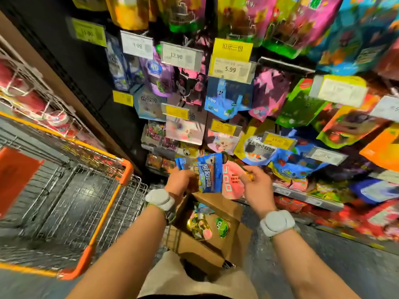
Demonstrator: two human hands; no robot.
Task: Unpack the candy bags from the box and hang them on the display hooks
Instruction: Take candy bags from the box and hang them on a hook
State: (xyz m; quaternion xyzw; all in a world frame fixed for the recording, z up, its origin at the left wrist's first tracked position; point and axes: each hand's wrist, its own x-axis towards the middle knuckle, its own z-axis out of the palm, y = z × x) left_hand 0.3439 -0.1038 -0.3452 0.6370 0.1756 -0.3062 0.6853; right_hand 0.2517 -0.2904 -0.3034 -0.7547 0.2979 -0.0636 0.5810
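My left hand [180,180] grips blue bags [207,173], upright, above the open box [218,225]. My right hand [254,186], nearer the hooks, pinches a pink bag [232,180]. The hooks, hidden behind hung bags, lie ahead and right.

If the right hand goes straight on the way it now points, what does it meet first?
Probably the pink bag just ahead of the right hand, then the blue bag that the left hand holds. Depth is unclear, so it may pass in front.
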